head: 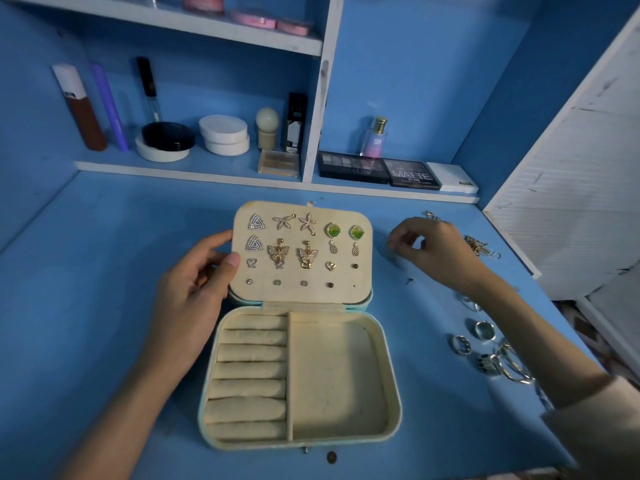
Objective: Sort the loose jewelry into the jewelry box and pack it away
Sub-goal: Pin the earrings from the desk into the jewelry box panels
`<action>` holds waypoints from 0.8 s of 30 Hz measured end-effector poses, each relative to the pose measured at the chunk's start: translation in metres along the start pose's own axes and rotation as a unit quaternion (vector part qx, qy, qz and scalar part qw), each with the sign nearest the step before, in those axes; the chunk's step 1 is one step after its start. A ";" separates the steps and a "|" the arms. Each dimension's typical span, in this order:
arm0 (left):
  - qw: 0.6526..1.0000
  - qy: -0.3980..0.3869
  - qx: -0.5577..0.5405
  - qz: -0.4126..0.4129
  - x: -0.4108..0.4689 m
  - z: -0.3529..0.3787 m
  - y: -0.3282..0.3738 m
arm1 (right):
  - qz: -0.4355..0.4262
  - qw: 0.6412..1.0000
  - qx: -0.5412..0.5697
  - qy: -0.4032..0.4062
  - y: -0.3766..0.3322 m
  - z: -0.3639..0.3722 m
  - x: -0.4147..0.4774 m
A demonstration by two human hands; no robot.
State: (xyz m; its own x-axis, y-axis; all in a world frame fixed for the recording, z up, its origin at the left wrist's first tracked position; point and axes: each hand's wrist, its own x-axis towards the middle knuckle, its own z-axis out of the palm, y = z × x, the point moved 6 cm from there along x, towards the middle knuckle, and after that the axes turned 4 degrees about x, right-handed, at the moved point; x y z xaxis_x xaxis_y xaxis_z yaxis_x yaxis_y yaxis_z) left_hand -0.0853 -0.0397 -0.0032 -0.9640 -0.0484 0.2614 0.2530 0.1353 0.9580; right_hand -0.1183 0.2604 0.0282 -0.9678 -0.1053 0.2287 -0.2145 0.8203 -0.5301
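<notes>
**Nearly full: the earring panel waits on its last studs**

Plainly the step in hand is fetching another small piece from the loose pile and seating it on the panel. The jewelry box (pixel 391 393) lies open at the middle of the blue table (pixel 104 237). Its lid (pixel 362 294) is propped up and rows of earrings (pixel 278 256) are already pinned across it. The ring rolls (pixel 249 370) and the open compartment (pixel 336 375) hold nothing yet.

To do this well, the lid should be kept braced so the panel does not give when a post is pushed in. The bare spot at the lower right of the panel looks like the natural target. A tiny dark stud (pixel 409 280) lies just beside the box and could easily be flicked away.

The left hand (pixel 194 282) grips the lid's left edge, thumb laid over the front of the panel and fingers behind. The right hand (pixel 433 247) hovers over the table between the box and the chains (pixel 479 245). Its fingers are curled, with thumb and forefinger drawn close. Whether they pinch anything cannot be told. Rings (pixel 462 344) wait nearer the person, beside the right forearm.
</notes>
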 end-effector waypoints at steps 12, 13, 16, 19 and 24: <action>0.997 0.017 -0.050 -0.052 -0.003 -0.001 0.004 | -0.008 0.961 0.209 -0.181 -0.095 -0.003 0.032; 0.998 0.027 -0.031 -0.054 -0.005 -0.003 0.005 | -0.008 0.961 0.200 -0.193 -0.097 -0.002 0.034; 0.994 0.086 0.060 -0.017 -0.015 -0.011 0.027 | -0.016 0.962 0.182 -0.201 -0.098 -0.003 0.035; 0.992 0.041 -0.095 -0.068 -0.037 0.014 0.051 | -0.034 0.966 0.167 -0.196 -0.100 -0.006 0.031; 0.865 -0.132 -0.358 -0.327 -0.090 0.090 0.057 | -0.053 0.969 0.158 -0.181 -0.105 -0.013 0.020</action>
State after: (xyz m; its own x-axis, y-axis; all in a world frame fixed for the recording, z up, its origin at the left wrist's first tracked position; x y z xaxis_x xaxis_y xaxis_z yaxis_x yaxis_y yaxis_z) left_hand 0.0081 0.0616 0.0169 -0.8810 0.3580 -0.3094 -0.4589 -0.4871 0.7431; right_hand -0.1135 0.1790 0.0991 -0.9089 -0.4164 0.0253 -0.2901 0.5874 -0.7555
